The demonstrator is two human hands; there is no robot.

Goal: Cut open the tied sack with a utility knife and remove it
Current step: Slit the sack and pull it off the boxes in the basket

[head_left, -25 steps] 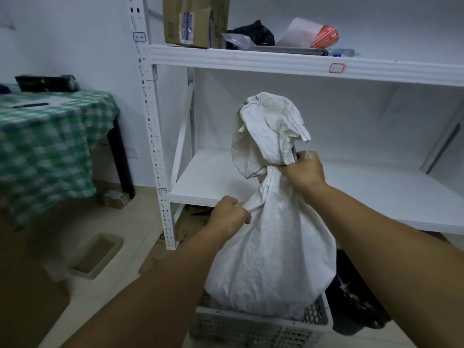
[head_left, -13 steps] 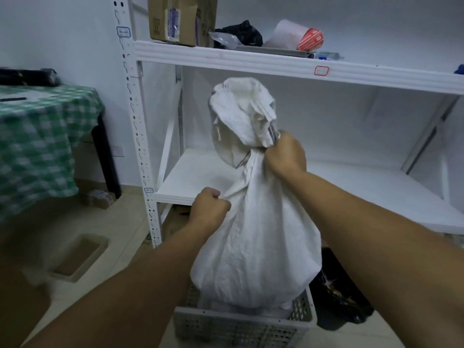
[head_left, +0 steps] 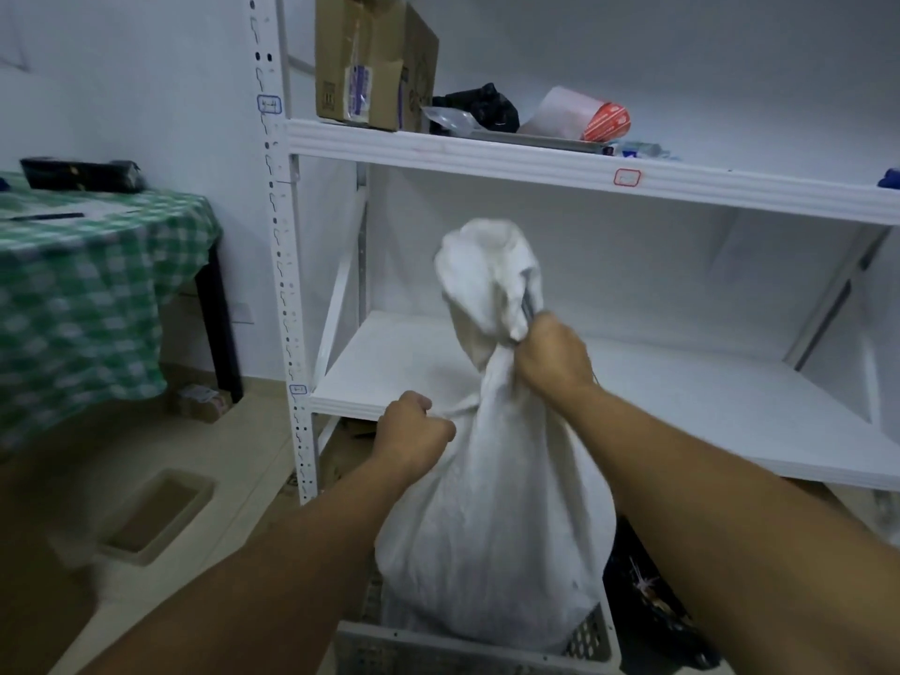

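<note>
While in two hands, one sack.

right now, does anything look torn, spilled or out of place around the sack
Nothing spilled: the sack stands upright in the grey crate, its neck bunched in the right hand, the left hand gripping its side. Only the cardboard box on the top shelf looks battered, with a torn front flap.

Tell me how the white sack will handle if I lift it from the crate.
Probably floppy: the sack creases where the left hand pinches it. Its top slumps above the right hand. The bulging bottom suggests some weight.
</note>
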